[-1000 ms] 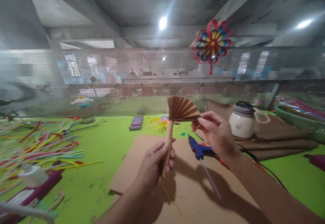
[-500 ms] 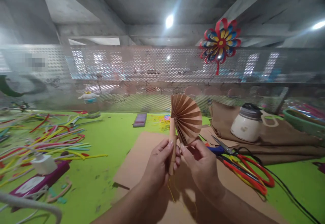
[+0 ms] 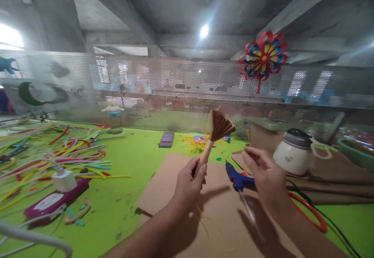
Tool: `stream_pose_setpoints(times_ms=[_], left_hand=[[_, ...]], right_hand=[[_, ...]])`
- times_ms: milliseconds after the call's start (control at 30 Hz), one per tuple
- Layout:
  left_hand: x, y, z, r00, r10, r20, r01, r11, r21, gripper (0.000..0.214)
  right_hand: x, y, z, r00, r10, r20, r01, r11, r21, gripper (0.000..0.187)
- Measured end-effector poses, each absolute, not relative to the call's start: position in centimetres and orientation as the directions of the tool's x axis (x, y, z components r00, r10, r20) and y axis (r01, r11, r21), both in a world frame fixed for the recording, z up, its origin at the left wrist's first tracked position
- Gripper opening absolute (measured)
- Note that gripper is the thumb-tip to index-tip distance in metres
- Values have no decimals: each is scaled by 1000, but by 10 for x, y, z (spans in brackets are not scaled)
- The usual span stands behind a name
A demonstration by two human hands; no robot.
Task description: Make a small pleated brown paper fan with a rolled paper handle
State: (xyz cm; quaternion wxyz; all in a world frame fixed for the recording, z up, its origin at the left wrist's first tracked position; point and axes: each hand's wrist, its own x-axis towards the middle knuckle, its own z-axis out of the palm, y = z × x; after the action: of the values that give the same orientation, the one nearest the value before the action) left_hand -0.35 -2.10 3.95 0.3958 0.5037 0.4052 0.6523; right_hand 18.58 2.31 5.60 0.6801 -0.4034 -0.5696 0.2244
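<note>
My left hand (image 3: 189, 180) is closed around the pale brown paper handle of a pleated paper fan (image 3: 221, 126). The fan tilts up to the right, its dark brown folds partly spread. Apart from the fan, my right hand (image 3: 267, 172) is on the right, fingers half bent and slightly parted, with nothing visible between them. Just left of it and partly under it is a blue hot glue gun (image 3: 238, 178), its nozzle pointing up-left and a clear rod below. Whether my right hand touches the gun is hidden. Brown card sheets (image 3: 163, 184) lie underneath.
Coloured strips (image 3: 87, 156) and a purple power strip (image 3: 55, 203) lie on the left. A phone-like object (image 3: 166, 140) is behind. At right, a white jug (image 3: 292, 152) stands on folded brown material (image 3: 263, 133), beside red-orange handles (image 3: 309, 211) and a green basin (image 3: 356, 152).
My right hand has let go of the fan and moved right, towards the glue gun. The fan has narrowed and tilts rightward in my left hand. The view has shifted slightly left.
</note>
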Motion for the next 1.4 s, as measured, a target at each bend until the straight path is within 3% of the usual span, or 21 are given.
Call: stream_pose_setpoints(times_ms=[100, 200, 300, 433, 500, 567, 633, 733, 900, 1033, 1400], left_hand=[[-3, -20, 31, -188, 864, 468, 193, -434, 880, 22], [-3, -23, 25, -104, 804, 585, 467, -480, 742, 22], [-6, -24, 23, -44, 723, 689, 654, -501, 567, 24], [-11, -20, 25, -59, 604, 794, 748, -500, 436, 22], [-11, -17, 26, -95, 657, 748, 689, -499, 526, 29], [-9, -15, 28, -110, 787, 607, 569, -451, 688, 36], [-5, -15, 29, -73, 887, 457, 461, -376, 804, 30], [0, -15, 30, -15, 932, 362, 381, -329, 864, 16], [5, -18, 30, 19, 980, 196, 163, -196, 967, 24], [8, -20, 31, -59, 991, 117, -60, -120, 991, 34], [28, -37, 31, -78, 984, 157, -232, -172, 957, 39]], right_hand=[[198, 24, 87, 249, 675, 694, 229, 656, -720, 29], [198, 23, 112, 156, 629, 761, 350, 685, -639, 30], [195, 25, 117, 158, 725, 671, 376, 584, -720, 42], [194, 29, 102, 194, 760, 620, 195, 589, -784, 44], [194, 31, 93, 201, 759, 619, 120, 608, -785, 37], [194, 36, 87, 179, 767, 616, 80, 612, -786, 33], [197, 43, 86, 142, 778, 613, 45, 613, -789, 31], [202, 53, 90, 86, 787, 611, 26, 612, -791, 31], [196, 48, 81, 9, 805, 593, 49, 592, -805, 32], [171, 31, 53, 12, 838, 546, 39, 545, -838, 31], [135, -7, 42, 64, 914, 400, -1, 401, -916, 42]])
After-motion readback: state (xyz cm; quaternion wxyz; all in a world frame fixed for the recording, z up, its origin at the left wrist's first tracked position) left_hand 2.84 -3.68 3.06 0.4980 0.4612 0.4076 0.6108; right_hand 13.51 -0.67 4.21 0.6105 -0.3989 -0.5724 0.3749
